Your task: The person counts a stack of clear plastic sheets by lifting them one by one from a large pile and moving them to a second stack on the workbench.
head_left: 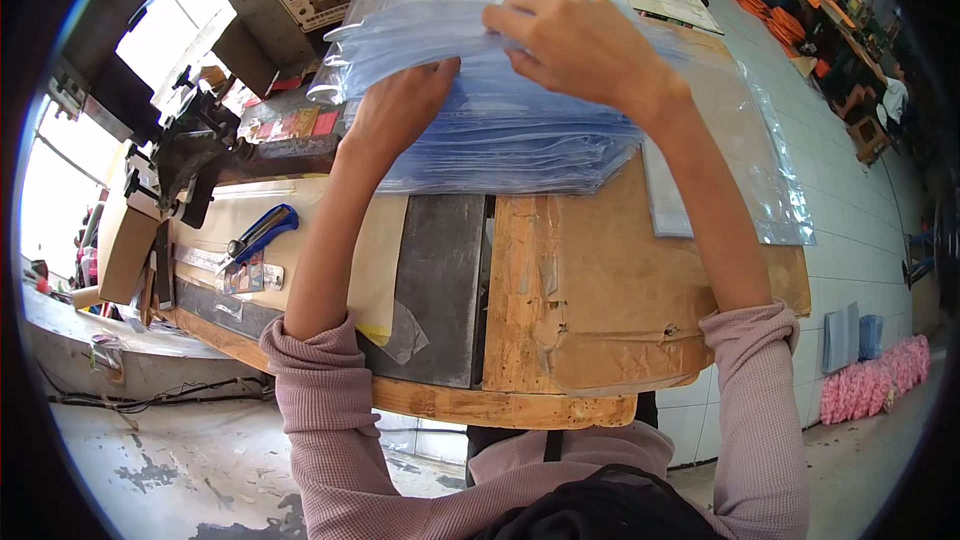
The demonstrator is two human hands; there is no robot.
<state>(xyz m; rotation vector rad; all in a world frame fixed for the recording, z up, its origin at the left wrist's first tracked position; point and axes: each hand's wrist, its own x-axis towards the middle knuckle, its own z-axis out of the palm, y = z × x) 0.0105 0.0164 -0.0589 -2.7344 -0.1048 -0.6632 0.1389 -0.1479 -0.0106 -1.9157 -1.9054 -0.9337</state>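
A thick stack of bluish clear plastic sheets (520, 155) lies at the far middle of the table, its layered edges facing me. Some upper layers (410, 45) are lifted and bent over toward the left. My left hand (400, 110) is closed at the near edge of these layers, partly tucked under them, with several fingers hidden. From the right, my right hand (580, 45) reaches over the stack, its fingers curled and closed on the lifted plastic. Whether the sheets are single or bags, I cannot tell.
A blue utility knife (262, 235) and a metal ruler (215, 260) lie on the left of the wooden table (520, 408). A dark clamp-like machine (195, 145) stands at the left. Flat clear plastic (725, 165) overhangs the right edge. Pink bundles (875, 378) sit on the floor.
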